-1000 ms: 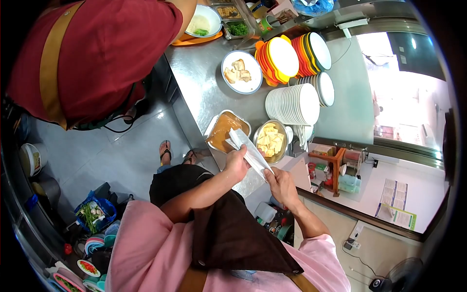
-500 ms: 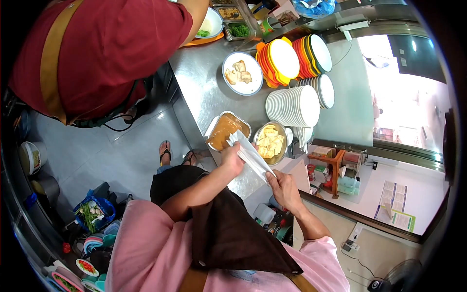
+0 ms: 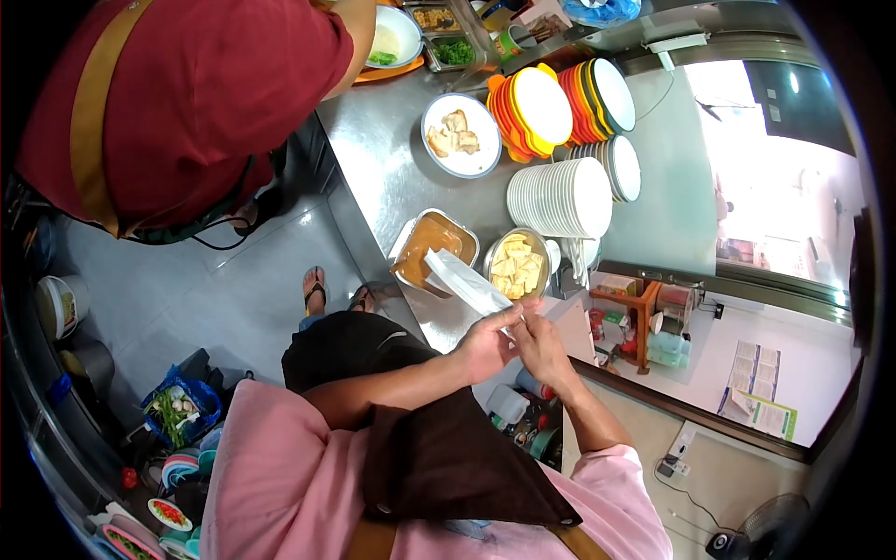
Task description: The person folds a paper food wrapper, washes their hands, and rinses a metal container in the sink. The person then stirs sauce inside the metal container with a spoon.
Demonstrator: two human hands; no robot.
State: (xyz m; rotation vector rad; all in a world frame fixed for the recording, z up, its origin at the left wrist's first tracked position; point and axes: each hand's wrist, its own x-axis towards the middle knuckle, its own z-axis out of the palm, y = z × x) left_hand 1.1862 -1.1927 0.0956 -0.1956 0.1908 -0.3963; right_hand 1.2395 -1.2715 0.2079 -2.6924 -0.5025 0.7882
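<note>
A long, flat white paper bag (image 3: 467,282) is held slantwise over the counter, its far end above the tub of brown sauce (image 3: 432,235). My right hand (image 3: 543,347) is closed on the bag's near end. Right beside it, my left hand (image 3: 489,345) pinches the same end, the fingers of both hands touching. Just beyond the bag stands a metal bowl of pale yellow cut pieces (image 3: 516,269).
A plate with browned pieces (image 3: 455,143) lies farther up the steel counter (image 3: 364,168). Stacked white plates (image 3: 560,198) and orange-rimmed plates (image 3: 532,107) line the window side. A co-worker in a red shirt (image 3: 205,103) stands at upper left, near a bowl (image 3: 396,39).
My left hand has slid from the bag's far end down to its near end, beside my right hand. The far end now hangs free. The co-worker's arm has shifted slightly.
</note>
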